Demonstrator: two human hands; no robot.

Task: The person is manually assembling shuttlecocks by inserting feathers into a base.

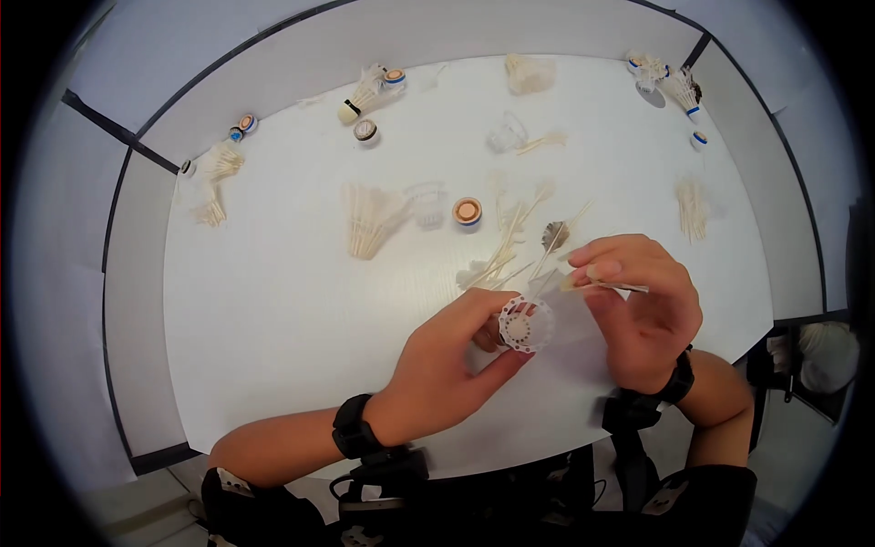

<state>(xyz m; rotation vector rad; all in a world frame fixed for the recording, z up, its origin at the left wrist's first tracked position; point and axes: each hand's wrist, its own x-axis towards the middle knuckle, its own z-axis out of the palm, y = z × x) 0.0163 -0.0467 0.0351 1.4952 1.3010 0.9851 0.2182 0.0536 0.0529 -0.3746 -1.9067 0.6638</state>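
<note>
My left hand (447, 360) is closed round a clear-white plastic shuttlecock frame (527, 324), its holed ring facing up. To its right, my right hand (643, 301) pinches a thin pale shuttlecock feather (622, 287) between thumb and fingers, apart from the frame. Just beyond both hands lies a loose pile of pale feathers (499, 253), with one dark-tipped feather (555, 235) among them. Left of that pile sit a cork base (467, 212) with an orange ring on top, another clear plastic frame (427, 205) and a fanned bundle of feathers (372, 221).
Toward the back stand a whole shuttlecock (363, 96), a dark-topped cork base (366, 133), a plastic frame (506, 134) and a feather bundle (529, 75). More feathers (691, 208) lie at the right, others (223, 161) at far left. Low white walls (437, 38) edge the table.
</note>
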